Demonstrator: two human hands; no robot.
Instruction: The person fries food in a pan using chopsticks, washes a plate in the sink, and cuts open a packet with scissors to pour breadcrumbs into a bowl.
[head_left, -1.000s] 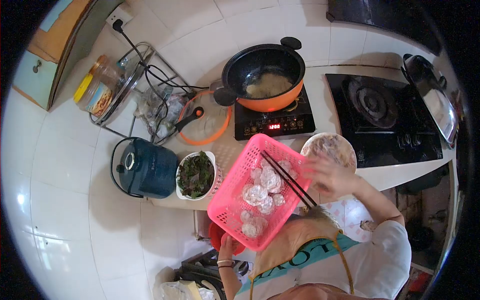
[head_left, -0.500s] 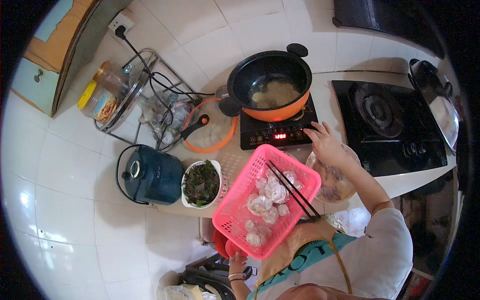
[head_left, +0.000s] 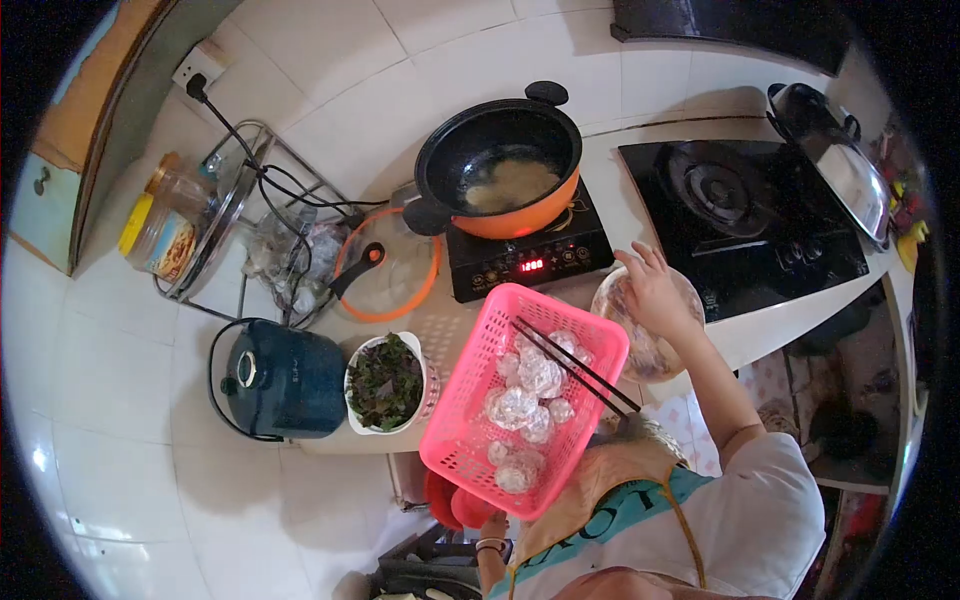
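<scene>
My left hand (head_left: 494, 526) is at the bottom, under the lower end of a pink plastic basket (head_left: 450, 452) and gripping it; most of its fingers are hidden. In the tilted basket lie several clear crumpled plastic-wrapped balls (head_left: 516, 408). A pair of dark chopsticks (head_left: 575, 365) rests across its right side. Holding nothing, my right hand (head_left: 657, 290) hovers with fingers apart above a round bowl (head_left: 640, 350) under clear wrap. Left of this hand is a black induction cooker (head_left: 490, 272) with a lit red display. An orange pot (head_left: 520, 218), black inside, stands on it with some pale liquid.
A glass lid with orange rim (head_left: 425, 290) leans left of the cooker. A white basket (head_left: 425, 375) of dark green leaves and a dark blue rice cooker (head_left: 285, 380) stand nearby. To the right is a black gas stove (head_left: 790, 260). Jars (head_left: 165, 235) sit on a wire rack.
My right hand has drawn back from the cooker's control panel to above the wrapped bowl. The view has shifted, so the pot and cooker appear further left. The basket remains held.
</scene>
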